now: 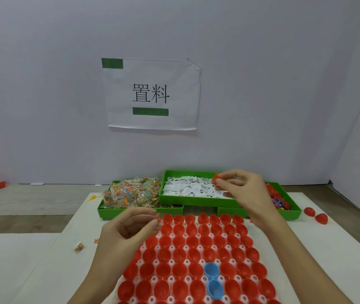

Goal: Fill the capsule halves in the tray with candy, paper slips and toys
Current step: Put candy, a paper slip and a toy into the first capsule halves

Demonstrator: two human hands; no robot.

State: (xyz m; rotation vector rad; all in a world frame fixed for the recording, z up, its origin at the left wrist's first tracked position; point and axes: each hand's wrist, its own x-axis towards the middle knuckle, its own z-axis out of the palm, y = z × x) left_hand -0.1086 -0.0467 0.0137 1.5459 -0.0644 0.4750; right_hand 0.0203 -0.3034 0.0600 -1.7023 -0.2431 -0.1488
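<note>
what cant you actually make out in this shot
Head view, the only one:
- What the left hand pinches: small and blurred, perhaps a candy.
- The small red item in the right hand: too small to identify.
- The toy bin: mostly hidden behind the right hand and forearm.
- The capsule tray: its near rows are cut off by the bottom edge, its left part covered by the left arm.
- Print on the paper slips: too small to read.

Tray (pixel 152 300) cut off below, perhaps half.

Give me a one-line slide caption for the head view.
Left hand pinches a candy packet and right hand a red toy above the capsule tray.
</note>
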